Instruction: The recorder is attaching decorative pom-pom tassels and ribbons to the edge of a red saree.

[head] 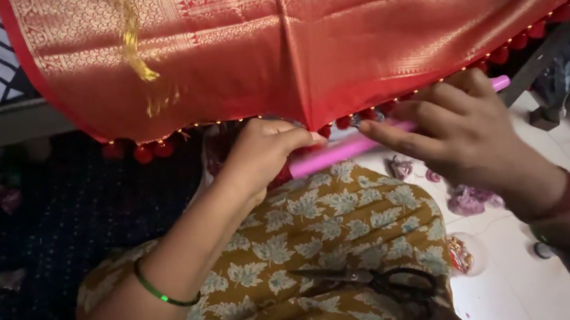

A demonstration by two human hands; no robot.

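Observation:
A red and gold patterned cloth (324, 19) hangs down from above, its lower edge trimmed with small red tassel balls (148, 152). My left hand (261, 152) pinches the cloth's edge near its middle fold. A pink rod-like tool (344, 150) lies along that edge, and my right hand (461, 130) grips it with the fingers curled over it. Both wrists wear green bangles, and the right also has a red thread band.
Black-handled scissors (386, 280) rest on my lap, which is covered in mustard cloth with a leaf print (326, 236). Small purple scraps (468, 199) and a small clear container (461, 254) lie on the white floor at right. A dark mat (67, 215) lies at left.

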